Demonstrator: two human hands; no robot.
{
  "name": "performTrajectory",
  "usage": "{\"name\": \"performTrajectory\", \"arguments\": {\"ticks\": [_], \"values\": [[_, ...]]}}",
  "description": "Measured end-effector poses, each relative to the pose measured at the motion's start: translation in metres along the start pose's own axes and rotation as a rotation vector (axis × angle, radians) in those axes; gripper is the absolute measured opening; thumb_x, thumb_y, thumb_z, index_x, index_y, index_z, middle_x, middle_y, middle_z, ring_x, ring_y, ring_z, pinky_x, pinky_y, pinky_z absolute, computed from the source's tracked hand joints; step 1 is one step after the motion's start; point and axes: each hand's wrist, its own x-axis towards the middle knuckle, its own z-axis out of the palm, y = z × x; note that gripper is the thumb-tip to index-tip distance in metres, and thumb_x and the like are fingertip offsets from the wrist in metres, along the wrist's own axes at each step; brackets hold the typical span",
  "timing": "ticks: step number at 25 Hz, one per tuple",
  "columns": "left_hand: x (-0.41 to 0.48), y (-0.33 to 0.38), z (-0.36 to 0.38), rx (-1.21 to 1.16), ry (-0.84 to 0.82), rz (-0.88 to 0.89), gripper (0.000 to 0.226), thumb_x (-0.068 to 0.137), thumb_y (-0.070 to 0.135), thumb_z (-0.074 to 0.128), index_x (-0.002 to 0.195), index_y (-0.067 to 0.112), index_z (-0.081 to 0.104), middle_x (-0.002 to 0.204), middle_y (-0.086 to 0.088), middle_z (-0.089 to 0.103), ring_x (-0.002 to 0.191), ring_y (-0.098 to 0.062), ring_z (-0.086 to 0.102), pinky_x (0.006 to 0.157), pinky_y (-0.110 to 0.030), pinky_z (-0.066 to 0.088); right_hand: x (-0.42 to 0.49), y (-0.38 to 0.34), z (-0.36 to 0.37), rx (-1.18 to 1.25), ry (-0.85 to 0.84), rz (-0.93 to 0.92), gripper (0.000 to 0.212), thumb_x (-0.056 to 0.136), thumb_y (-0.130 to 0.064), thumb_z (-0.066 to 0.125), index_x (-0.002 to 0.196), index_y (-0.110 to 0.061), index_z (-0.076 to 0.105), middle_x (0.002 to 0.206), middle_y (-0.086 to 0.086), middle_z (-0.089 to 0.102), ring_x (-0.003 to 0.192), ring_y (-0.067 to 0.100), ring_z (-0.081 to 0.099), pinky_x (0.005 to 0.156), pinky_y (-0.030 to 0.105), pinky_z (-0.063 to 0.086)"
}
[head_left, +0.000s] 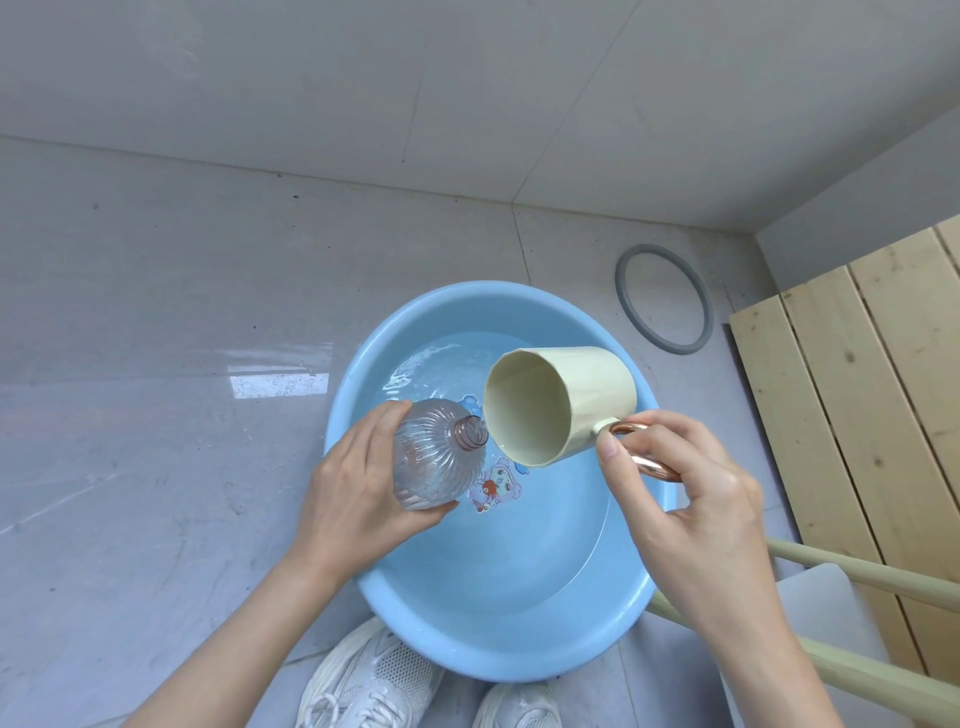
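**Cup tipped to bottle over the basin**

The bottle (436, 457), clear and ribbed, is held above the water in the basin (467, 649), leaning with its open mouth up and to the right. The left hand (358, 488) wraps its body, fingers behind and thumb under the base. The cup (566, 400) lies almost on its side, its lower lip just beside the bottle's mouth. The right hand (691, 488) pinches the copper handle (649, 457) between thumb and curled fingers.

The cup's inside looks nearly bare, with only a thin sheen at the lip, so this pour seems close to spent. How much the bottle holds is hard to read through the ribs; it seems far from full. By my reckoning, more scoops from the basin and more pours are left.

A sticker (496, 488) shows on the basin floor. Beyond lie a grey ring (622, 293) on the tiles (156, 364), wooden slats (857, 389) at right, and white shoes (374, 680) below.
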Motion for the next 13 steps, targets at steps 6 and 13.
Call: {"name": "performTrajectory", "arguments": {"ticks": [6,13], "values": [[0.0,-0.0009,0.0024,-0.003,0.012,0.006,0.094,0.055,0.056,0.075,0.127,0.002,0.048,0.124,-0.011,0.06,0.114,-0.018,0.05,0.096,-0.023,0.037,-0.0008,0.001,0.0016,-0.029,0.009,-0.025,0.026,0.083,-0.041,0.056,0.072,-0.02,0.067,0.093,-0.006,0.061,0.086,0.003,0.061,0.077,0.003,0.042],[-0.0005,-0.0026,0.0029,0.006,0.009,0.001,0.093,0.059,0.062,0.066,0.128,0.003,0.048,0.126,-0.01,0.059,0.115,-0.019,0.05,0.095,-0.025,0.037,0.0004,0.0014,0.0034,-0.065,0.012,-0.017,0.018,0.084,-0.032,0.063,0.073,-0.018,0.068,0.094,-0.003,0.061,0.088,0.003,0.061,0.077,0.003,0.042]]}}
